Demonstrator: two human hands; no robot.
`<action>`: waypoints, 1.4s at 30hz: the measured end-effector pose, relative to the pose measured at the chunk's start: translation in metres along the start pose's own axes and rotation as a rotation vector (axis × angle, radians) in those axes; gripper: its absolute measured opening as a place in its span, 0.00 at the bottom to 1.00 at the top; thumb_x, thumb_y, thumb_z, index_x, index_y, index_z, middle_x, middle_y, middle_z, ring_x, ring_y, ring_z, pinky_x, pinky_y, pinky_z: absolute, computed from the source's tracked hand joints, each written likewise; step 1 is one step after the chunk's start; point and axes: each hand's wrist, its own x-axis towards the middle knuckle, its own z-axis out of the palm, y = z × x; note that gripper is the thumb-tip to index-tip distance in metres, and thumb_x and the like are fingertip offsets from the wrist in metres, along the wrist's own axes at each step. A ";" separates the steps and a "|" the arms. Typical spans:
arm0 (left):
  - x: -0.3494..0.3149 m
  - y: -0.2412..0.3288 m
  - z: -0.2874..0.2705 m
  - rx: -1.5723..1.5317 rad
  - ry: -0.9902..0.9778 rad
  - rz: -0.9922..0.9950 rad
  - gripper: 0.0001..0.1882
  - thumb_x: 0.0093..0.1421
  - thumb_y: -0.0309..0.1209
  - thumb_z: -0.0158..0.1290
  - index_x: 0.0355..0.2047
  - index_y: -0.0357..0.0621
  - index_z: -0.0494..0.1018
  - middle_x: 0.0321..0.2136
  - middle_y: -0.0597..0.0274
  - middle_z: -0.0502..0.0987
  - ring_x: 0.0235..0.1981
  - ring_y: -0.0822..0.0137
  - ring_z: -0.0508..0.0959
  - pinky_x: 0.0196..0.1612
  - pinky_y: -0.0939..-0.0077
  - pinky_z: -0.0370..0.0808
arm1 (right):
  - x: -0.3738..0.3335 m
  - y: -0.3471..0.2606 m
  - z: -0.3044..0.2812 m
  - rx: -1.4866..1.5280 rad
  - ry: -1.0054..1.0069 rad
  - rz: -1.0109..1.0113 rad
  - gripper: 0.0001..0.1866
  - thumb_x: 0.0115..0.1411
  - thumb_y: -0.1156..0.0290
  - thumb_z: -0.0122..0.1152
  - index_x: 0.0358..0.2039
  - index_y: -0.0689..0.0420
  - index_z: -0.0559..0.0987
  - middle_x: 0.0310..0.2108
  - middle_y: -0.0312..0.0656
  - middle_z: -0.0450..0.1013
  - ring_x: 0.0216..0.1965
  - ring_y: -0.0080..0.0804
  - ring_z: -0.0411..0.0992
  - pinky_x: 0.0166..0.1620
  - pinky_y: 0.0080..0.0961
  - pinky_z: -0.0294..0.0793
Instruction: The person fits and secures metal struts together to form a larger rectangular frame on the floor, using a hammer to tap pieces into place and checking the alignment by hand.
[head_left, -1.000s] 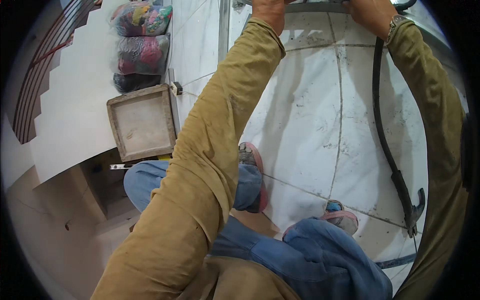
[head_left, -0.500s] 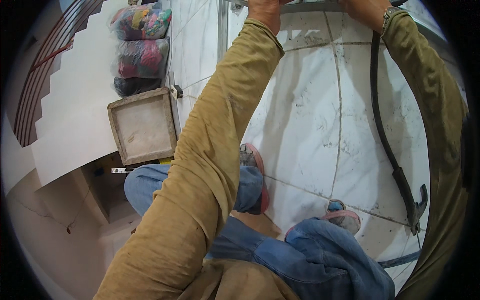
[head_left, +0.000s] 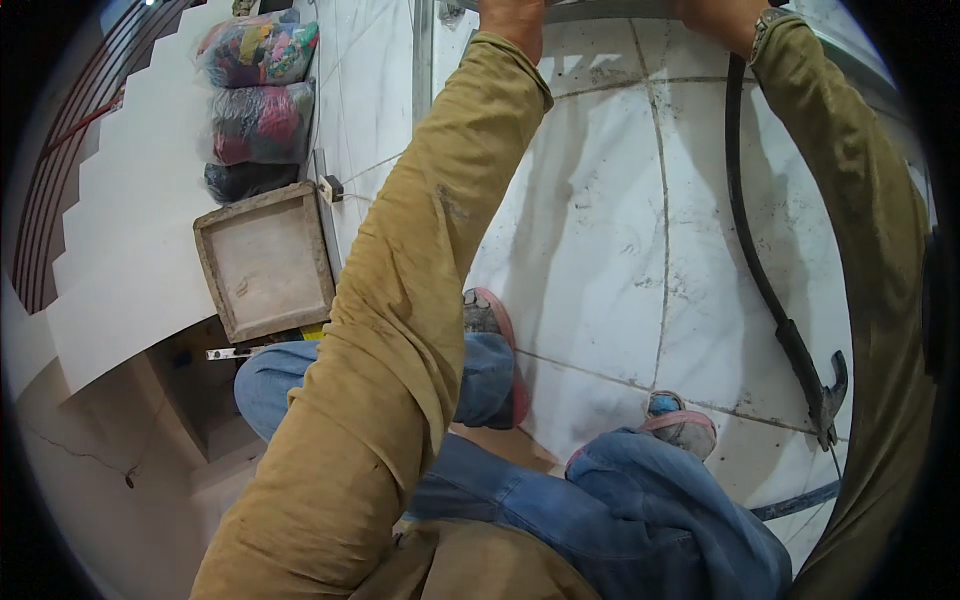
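Both my hands reach to the far edge of the picture, beside a grey metal frame [head_left: 610,10] over the tiles. My left hand [head_left: 514,26] shows only its wrist and back; its fingers are cut off. My right hand [head_left: 722,22], with a watch at its wrist, is cropped the same way, so any grip is hidden. From near my right hand a black cable [head_left: 738,180] runs down to a welding electrode holder [head_left: 822,395] lying on the floor at right, a thin rod at its tip.
A shallow square tray [head_left: 265,262] with a rough rim stands at left. Beyond it, plastic bags of colourful cloth [head_left: 258,122] are piled by the white stepped stair side [head_left: 130,220]. My shoes rest on marble-look tiles [head_left: 590,280]. A spirit level [head_left: 232,354] pokes out by my left knee.
The view has shifted slightly, so the tray, bags and cable sit a little further left. My hands stay at the far edge by the metal frame.
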 end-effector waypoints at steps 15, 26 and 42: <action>0.000 -0.002 -0.003 0.057 0.038 0.045 0.20 0.66 0.40 0.54 0.47 0.35 0.68 0.37 0.55 0.76 0.37 0.60 0.80 0.45 0.60 0.83 | -0.005 -0.001 -0.005 0.007 0.001 0.064 0.06 0.48 0.69 0.62 0.24 0.58 0.82 0.25 0.51 0.78 0.32 0.51 0.78 0.39 0.43 0.76; -0.003 -0.002 -0.004 0.082 0.015 -0.013 0.19 0.66 0.41 0.53 0.44 0.35 0.71 0.39 0.55 0.78 0.39 0.59 0.80 0.46 0.61 0.81 | -0.007 0.001 -0.001 0.035 0.016 0.045 0.07 0.47 0.71 0.60 0.24 0.60 0.81 0.26 0.54 0.77 0.32 0.52 0.78 0.36 0.44 0.77; 0.007 -0.015 -0.007 0.349 0.135 0.079 0.28 0.57 0.50 0.60 0.40 0.32 0.74 0.34 0.55 0.80 0.37 0.64 0.81 0.42 0.69 0.77 | 0.005 -0.012 -0.008 0.043 -0.172 0.114 0.11 0.58 0.66 0.60 0.36 0.59 0.79 0.34 0.51 0.78 0.39 0.53 0.76 0.44 0.44 0.74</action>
